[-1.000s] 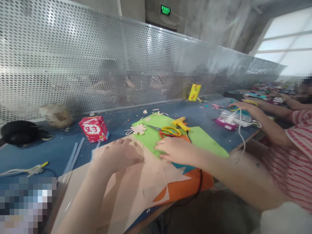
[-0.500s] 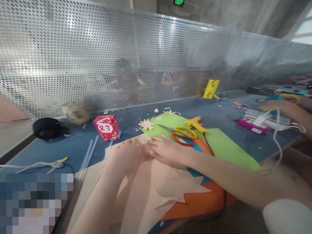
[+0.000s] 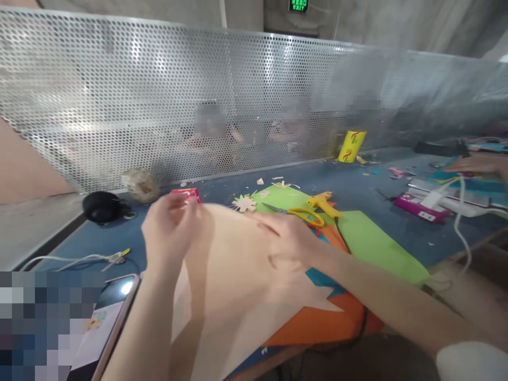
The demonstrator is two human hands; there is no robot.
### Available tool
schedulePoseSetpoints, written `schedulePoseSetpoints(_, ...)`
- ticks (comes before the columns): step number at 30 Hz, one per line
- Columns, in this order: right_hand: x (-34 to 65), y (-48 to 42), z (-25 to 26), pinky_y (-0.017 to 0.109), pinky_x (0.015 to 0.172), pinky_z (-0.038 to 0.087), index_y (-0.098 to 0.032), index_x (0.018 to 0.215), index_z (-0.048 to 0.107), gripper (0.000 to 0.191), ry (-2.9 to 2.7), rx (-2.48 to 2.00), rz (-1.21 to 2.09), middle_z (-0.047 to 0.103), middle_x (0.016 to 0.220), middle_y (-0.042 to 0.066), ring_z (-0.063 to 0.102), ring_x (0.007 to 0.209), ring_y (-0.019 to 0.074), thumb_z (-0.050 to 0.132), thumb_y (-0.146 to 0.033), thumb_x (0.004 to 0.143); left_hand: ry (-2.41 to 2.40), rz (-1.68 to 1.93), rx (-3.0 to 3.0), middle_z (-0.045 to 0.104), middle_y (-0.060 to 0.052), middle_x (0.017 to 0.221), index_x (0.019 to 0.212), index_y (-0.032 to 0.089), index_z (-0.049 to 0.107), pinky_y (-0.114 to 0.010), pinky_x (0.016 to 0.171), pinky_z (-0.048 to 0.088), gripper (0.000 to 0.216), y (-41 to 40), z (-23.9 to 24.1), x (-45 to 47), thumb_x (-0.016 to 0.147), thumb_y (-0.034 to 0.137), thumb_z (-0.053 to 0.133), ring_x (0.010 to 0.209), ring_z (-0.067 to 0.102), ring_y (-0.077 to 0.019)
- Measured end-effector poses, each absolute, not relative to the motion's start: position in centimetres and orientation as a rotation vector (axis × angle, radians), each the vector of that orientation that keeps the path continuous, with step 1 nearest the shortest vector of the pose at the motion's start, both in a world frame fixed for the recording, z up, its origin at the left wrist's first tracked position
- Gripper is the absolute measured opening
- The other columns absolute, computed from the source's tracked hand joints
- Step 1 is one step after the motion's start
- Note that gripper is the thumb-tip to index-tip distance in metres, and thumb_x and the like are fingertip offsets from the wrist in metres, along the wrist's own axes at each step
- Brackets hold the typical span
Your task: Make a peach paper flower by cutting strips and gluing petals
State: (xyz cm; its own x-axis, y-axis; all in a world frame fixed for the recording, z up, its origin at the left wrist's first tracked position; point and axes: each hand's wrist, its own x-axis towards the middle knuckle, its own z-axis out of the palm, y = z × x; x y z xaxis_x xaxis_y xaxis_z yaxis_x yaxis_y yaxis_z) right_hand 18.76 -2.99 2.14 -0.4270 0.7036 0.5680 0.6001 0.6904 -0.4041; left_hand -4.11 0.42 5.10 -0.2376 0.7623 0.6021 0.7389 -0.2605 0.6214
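My left hand (image 3: 169, 227) is raised above the blue table (image 3: 119, 233), its fingers pinched on the upper edge of a peach paper sheet (image 3: 234, 264) that it lifts. My right hand (image 3: 288, 238) lies on the right side of the same sheet, fingers curled along its edge; motion blur smears them. Orange paper (image 3: 317, 323), teal paper and a green sheet (image 3: 373, 243) lie under and beside it. Scissors with yellow and red handles (image 3: 304, 214) and a yellow glue gun (image 3: 323, 203) rest on the green sheet just beyond my right hand.
A red carton (image 3: 186, 193) stands behind the lifted sheet. A phone (image 3: 107, 317) lies at the near left. A black object (image 3: 103, 206), a yellow cup (image 3: 351, 146), a pink box (image 3: 420, 209) with white cables and a perforated metal screen (image 3: 238, 100) surround the spot. Another person's hand (image 3: 480, 164) is at far right.
My left hand has risen off the table, lifting the peach sheet's edge. My right hand moved with the sheet. The view turned left, showing a phone.
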Motion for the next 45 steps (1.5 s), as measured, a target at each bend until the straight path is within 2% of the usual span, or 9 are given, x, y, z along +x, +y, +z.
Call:
schedulePoseSetpoints(2, 19.7, -3.2, 3.5, 0.025, 0.093, 0.046, -0.019, 0.124, 0.053, 0.036, -2.037, -0.910, 0.164, 0.061, 0.121, 0.003, 0.057, 0.108, 0.0127, 0.042, -0.015, 0.089, 1.525, 1.752, 1.586, 0.066, -0.007, 0.100, 0.099, 0.022, 0.062, -0.037, 0.078, 0.051, 0.039, 0.1, 5.6, -4.2, 0.071, 0.049, 0.061, 0.093, 0.062, -0.0259)
schedulePoseSetpoints(5, 20.9, -3.5, 5.0, 0.025, 0.090, 0.049, -0.022, 0.120, 0.055, 0.033, -1.952, -0.827, 0.222, 0.062, 0.118, 0.001, 0.059, 0.105, 0.0117, 0.043, -0.017, 0.089, 1.089, 1.493, 1.437, 0.069, -0.008, 0.096, 0.098, 0.019, 0.065, -0.037, 0.073, 0.054, 0.046, -0.2, 5.5, -4.2, 0.063, 0.047, 0.070, 0.088, 0.064, -0.0269)
schedulePoseSetpoints(9, 23.2, -3.5, 6.1, 0.032, 0.095, 0.045, -0.022, 0.119, 0.053, 0.031, -1.879, -0.883, 0.020, 0.060, 0.119, 0.004, 0.055, 0.111, 0.0157, 0.043, -0.024, 0.090, 1.033, 1.499, 1.476, 0.071, -0.006, 0.086, 0.085, 0.015, 0.070, -0.032, 0.070, 0.055, 0.035, -0.6, 5.4, -3.5, 0.055, 0.032, 0.078, 0.082, 0.065, -0.0236)
schedulePoseSetpoints(14, 27.2, -3.1, 5.2, 0.039, 0.087, 0.045, -0.013, 0.129, 0.041, 0.044, -1.787, -2.044, -0.348, 0.050, 0.125, 0.018, 0.050, 0.113, 0.0273, 0.041, -0.032, 0.089, 1.064, 2.007, 1.142, 0.071, -0.003, 0.079, 0.076, 0.013, 0.069, -0.025, 0.068, 0.053, 0.021, 0.3, 5.3, -3.3, 0.059, 0.024, 0.073, 0.074, 0.064, -0.0155)
schedulePoseSetpoints(16, 28.3, -3.0, 4.1, 0.043, 0.073, 0.047, -0.008, 0.114, 0.054, 0.042, -1.764, -2.291, -0.277, 0.057, 0.108, 0.023, 0.055, 0.099, 0.0360, 0.054, -0.034, 0.081, 1.048, 1.913, 1.137, 0.070, -0.004, 0.072, 0.072, 0.010, 0.069, -0.026, 0.061, 0.052, 0.020, 0.9, 5.1, -3.4, 0.054, 0.018, 0.073, 0.065, 0.063, -0.0157)
schedulePoseSetpoints(24, 27.1, -3.0, 1.8, 0.034, 0.082, 0.045, -0.014, 0.102, 0.059, 0.021, -2.042, -2.291, -0.241, 0.059, 0.105, 0.012, 0.056, 0.100, 0.0216, 0.044, -0.023, 0.090, 1.024, 1.866, 1.129, 0.060, 0.004, 0.056, 0.069, 0.016, 0.062, -0.019, 0.042, 0.042, 0.017, 1.4, 4.6, -3.8, 0.053, 0.015, 0.066, 0.046, 0.052, -0.0089)
schedulePoseSetpoints(31, 26.1, -2.2, 1.8, 0.040, 0.080, 0.050, -0.015, 0.115, 0.052, 0.031, -2.143, -2.400, -0.139, 0.056, 0.114, 0.009, 0.058, 0.096, 0.0196, 0.053, -0.030, 0.088, 1.144, 1.511, 1.323, 0.049, 0.004, 0.041, 0.061, 0.013, 0.060, -0.018, 0.030, 0.028, 0.018, 2.4, 1.8, -2.9, 0.053, 0.027, 0.069, 0.033, 0.039, -0.0078)
schedulePoseSetpoints(36, 25.8, -1.4, 2.7, 0.039, 0.078, 0.050, -0.014, 0.115, 0.052, 0.032, -2.159, -2.504, -0.133, 0.056, 0.113, 0.009, 0.058, 0.094, 0.0193, 0.053, -0.030, 0.088, 1.117, 1.536, 1.410, 0.052, 0.003, 0.046, 0.067, 0.014, 0.062, -0.020, 0.034, 0.032, 0.021, 3.1, 1.6, -2.7, 0.060, 0.033, 0.066, 0.036, 0.044, -0.0101)
schedulePoseSetpoints(45, 25.9, -1.7, 3.7, 0.041, 0.081, 0.046, -0.009, 0.113, 0.052, 0.034, -2.230, -2.379, -0.457, 0.059, 0.104, 0.011, 0.057, 0.095, 0.0222, 0.057, -0.026, 0.084, 1.129, 1.948, 1.293, 0.067, -0.004, 0.079, 0.083, 0.017, 0.064, -0.023, 0.061, 0.047, 0.021, 4.5, 1.6, -3.5, 0.069, 0.032, 0.061, 0.069, 0.062, -0.0147)
